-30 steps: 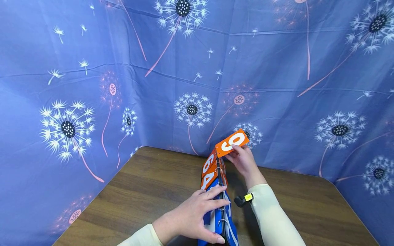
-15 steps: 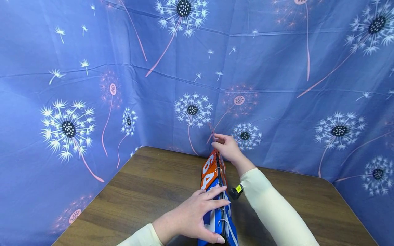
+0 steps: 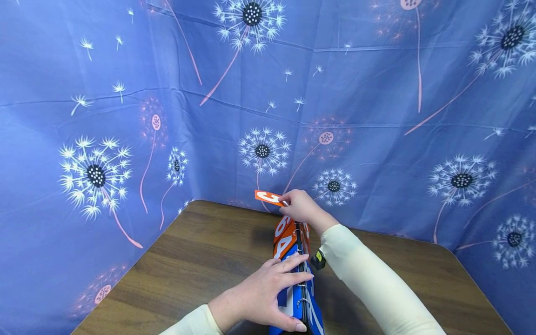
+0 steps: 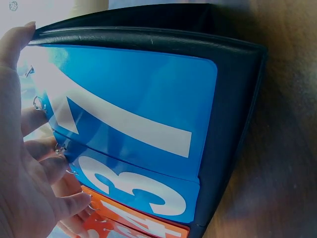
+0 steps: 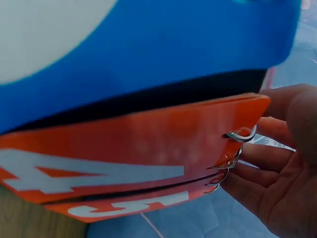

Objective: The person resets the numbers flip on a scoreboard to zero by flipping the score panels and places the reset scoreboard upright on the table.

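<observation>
A tabletop flip scoreboard (image 3: 298,246) stands with its ringed ridge running away from me. Its left slope shows orange cards with 6 and 4 at the far end, and blue cards nearer. Spread across the near part of the ridge, my left hand (image 3: 268,288) rests its fingertips and thumb along the top. In the left wrist view, blue cards (image 4: 143,104) lie under that hand. At the far end my right hand (image 3: 302,204) pinches an orange number card (image 3: 268,197), tilted out over the left side. Rings (image 5: 240,135) show beside the right fingers in the right wrist view.
The scoreboard stands on a brown wood-grain table (image 3: 201,251). A blue dandelion-print cloth (image 3: 217,139) hangs behind and at the sides. A small black device with a yellow label (image 3: 319,258) sits at the right wrist.
My right hand has swung the orange card from the right side, up over the ridge and across to the left. The left hand has stayed in place.
</observation>
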Demonstrator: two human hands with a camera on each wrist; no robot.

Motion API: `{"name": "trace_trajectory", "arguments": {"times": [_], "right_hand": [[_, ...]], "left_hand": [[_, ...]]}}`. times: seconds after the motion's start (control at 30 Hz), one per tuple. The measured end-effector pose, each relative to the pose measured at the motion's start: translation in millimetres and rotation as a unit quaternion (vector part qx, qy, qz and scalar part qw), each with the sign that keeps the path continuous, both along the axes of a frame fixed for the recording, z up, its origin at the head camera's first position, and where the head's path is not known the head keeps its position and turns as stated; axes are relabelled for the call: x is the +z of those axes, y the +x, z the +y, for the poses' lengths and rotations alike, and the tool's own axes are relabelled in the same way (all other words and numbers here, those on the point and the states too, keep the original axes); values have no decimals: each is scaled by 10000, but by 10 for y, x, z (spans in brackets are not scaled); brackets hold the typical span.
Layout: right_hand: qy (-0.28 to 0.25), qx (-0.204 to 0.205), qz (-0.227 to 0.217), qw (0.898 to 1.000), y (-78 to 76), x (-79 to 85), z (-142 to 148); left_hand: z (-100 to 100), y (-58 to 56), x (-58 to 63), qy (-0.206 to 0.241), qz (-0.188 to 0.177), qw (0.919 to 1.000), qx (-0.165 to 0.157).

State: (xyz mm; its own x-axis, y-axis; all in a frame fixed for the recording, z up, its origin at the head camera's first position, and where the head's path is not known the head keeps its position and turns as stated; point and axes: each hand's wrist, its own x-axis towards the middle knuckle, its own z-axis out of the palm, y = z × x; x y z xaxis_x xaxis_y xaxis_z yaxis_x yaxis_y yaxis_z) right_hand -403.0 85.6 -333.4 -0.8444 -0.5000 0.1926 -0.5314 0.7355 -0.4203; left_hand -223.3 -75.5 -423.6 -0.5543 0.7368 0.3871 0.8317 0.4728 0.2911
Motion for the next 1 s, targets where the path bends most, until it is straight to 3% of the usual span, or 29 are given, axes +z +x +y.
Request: {"name": "trace_trajectory", "arguments": {"times": [0.23,0.53,0.73,1.0], "right_hand": [[962,147,343,9947,-26,-45,-64],[1833,178,974,9781,29,10,-103],[2267,289,926,9691,18,-2,-76],[2406,293,739,9674,29,-26,-44]], "left_hand": [[-10,-4,-1,58,-34,10000,-29],[-11,-11,-16,113,66,9998,-127],[-9,-10,-18,113,43,9999,-108],[-9,-3,-9,106,0,9999,-81]]}}
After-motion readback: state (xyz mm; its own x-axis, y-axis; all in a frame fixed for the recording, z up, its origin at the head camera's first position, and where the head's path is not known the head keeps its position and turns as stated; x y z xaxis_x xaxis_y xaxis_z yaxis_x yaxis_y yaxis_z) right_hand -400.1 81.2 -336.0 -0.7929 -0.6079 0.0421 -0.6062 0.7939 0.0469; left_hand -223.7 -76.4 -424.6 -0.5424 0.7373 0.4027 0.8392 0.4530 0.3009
